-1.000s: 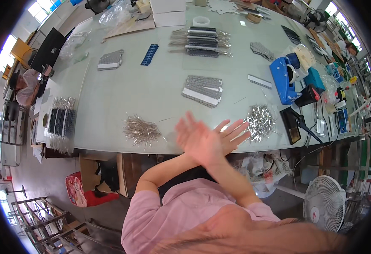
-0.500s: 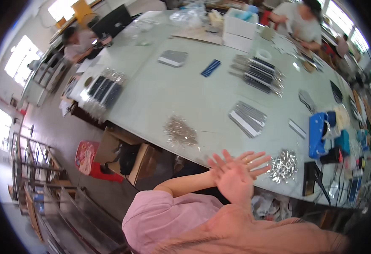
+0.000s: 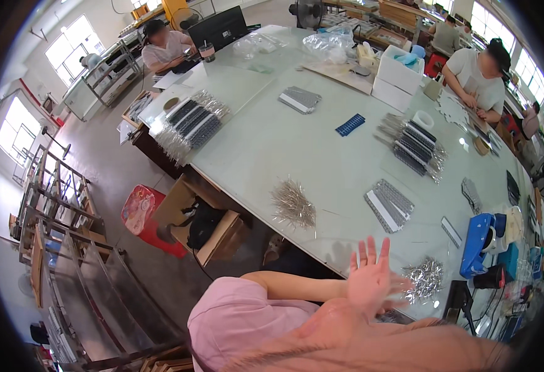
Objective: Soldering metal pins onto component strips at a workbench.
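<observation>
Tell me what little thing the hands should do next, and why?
Probably slide the right hand sideways, uncrossing the two. Its open palm looks empty and sits in front of the left hand, hiding part of it. The left hand's blurred fingers appear beside the pile of thin silvery metal pieces, so uncrossing might give both more room.

My shirt [image 3: 238, 316] is plain pink, and the tabletop [image 3: 253, 152] before me is pale green. I see bright silver in the right-hand heap [image 3: 424, 280], a duller, brownish silver in the left-hand heap [image 3: 295, 203]. The fanned strips [image 3: 397, 201] are grey with a white band; the small slatted piece [image 3: 350, 125] is blue. Black-and-white stripes cross the far-left bundle [image 3: 192, 126]. The tape dispenser [image 3: 475, 249] is bright blue, the cardboard box [image 3: 226, 234] brown.
</observation>
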### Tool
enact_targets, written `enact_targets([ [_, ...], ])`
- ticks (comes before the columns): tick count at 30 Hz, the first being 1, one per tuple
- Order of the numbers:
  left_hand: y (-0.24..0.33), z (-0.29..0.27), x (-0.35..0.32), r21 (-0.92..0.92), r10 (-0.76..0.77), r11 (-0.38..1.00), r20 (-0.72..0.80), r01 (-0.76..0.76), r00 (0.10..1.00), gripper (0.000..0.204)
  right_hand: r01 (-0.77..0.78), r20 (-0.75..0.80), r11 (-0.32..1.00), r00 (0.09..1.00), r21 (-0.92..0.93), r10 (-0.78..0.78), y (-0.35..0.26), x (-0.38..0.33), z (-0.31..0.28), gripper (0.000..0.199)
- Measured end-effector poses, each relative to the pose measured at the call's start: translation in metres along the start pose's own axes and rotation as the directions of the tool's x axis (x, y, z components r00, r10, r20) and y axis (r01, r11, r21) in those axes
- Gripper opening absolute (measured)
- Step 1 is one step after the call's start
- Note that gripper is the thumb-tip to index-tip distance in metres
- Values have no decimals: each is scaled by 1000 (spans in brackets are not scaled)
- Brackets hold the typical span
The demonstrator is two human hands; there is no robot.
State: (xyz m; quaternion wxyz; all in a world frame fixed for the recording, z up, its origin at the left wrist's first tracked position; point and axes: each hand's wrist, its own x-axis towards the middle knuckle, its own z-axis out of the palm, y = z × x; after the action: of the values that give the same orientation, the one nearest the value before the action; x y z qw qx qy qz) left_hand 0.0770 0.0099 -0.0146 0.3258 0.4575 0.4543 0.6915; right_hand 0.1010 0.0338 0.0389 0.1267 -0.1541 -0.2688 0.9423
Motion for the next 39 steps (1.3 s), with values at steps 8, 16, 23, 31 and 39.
enact_targets([
  [8,17,-20,-12,947,272,153,236,-284,933,58,-394,279,914,892,94,356,-6,-3,-17,60],
  [16,-26,-12,-26,940,191,175,259,-292,947,67,-548,263,811,829,204,494,30,-6,-25,39],
  [23,-47,-15,-18,-929,-362,347,-3,131,932,65,-123,-108,990,986,68,130,7,12,-6,47],
  [31,31,-20,-17,-154,-485,-870,87,-469,870,64,-577,349,711,814,401,464,-3,14,-31,37],
  [39,18,-31,-19,-354,-528,-840,355,-411,772,56,-259,363,909,922,326,133,41,25,-63,53],
])
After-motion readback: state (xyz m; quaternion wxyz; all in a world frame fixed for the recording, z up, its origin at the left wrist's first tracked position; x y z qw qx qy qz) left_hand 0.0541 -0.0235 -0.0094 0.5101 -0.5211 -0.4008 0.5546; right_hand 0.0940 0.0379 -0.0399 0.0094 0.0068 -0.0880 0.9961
